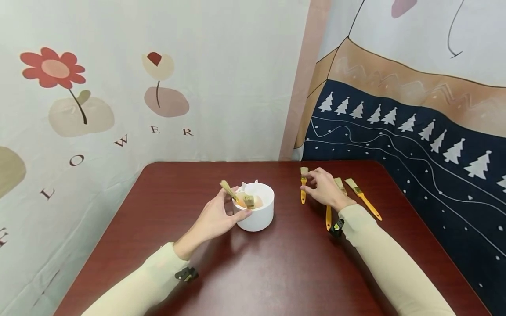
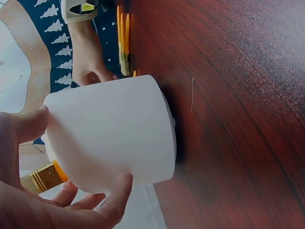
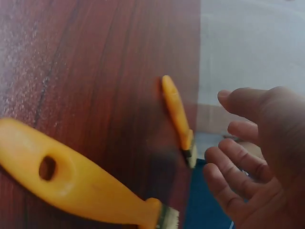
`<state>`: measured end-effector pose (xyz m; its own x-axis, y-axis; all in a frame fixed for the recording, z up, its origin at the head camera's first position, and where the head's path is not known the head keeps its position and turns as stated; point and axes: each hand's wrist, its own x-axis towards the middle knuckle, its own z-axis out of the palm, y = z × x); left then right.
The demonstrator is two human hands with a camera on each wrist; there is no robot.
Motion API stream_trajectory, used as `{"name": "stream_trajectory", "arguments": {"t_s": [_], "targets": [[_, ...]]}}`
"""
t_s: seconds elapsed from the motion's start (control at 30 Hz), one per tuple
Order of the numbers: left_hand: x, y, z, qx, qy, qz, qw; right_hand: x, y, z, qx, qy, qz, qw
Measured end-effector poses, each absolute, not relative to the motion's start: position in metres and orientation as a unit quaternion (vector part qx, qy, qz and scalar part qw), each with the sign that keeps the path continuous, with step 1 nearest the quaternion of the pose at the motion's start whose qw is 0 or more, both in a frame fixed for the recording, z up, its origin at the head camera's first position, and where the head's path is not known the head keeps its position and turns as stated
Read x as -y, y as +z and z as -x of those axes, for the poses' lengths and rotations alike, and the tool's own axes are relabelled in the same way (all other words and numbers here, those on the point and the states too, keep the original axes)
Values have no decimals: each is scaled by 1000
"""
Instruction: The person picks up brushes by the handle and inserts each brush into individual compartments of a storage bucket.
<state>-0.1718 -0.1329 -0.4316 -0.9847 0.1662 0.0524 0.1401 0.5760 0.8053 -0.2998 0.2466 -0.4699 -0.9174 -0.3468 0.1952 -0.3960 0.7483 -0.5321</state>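
Note:
My left hand grips the side of a white round cup, thumb at the near side and fingers round the left. The cup has small ear-like points on its far rim. Two paintbrushes stand in it bristles up, one leaning left and one near the front; their lower parts are hidden. To the right, my right hand hovers with fingers parted beside a paintbrush with a yellow handle. In the right wrist view a gap shows between that hand and this brush.
More yellow-handled paintbrushes lie by my right wrist: one handle sticks out below the wrist, and another brush lies farther right. The dark red table meets printed cloth walls at the back and right.

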Motion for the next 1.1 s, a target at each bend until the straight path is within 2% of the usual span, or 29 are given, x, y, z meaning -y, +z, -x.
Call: {"name": "stream_trajectory", "arguments": {"t_s": [0.37, 0.93, 1.1], "targets": [[134, -436, 176, -865, 490, -101, 33, -248, -487, 310, 950, 261, -167, -20], [135, -434, 180, -840, 525, -122, 63, -246, -480, 310, 948, 269, -162, -56], [135, -435, 180, -845, 518, -124, 51, -242, -480, 309, 949, 268, -159, -49]]}}
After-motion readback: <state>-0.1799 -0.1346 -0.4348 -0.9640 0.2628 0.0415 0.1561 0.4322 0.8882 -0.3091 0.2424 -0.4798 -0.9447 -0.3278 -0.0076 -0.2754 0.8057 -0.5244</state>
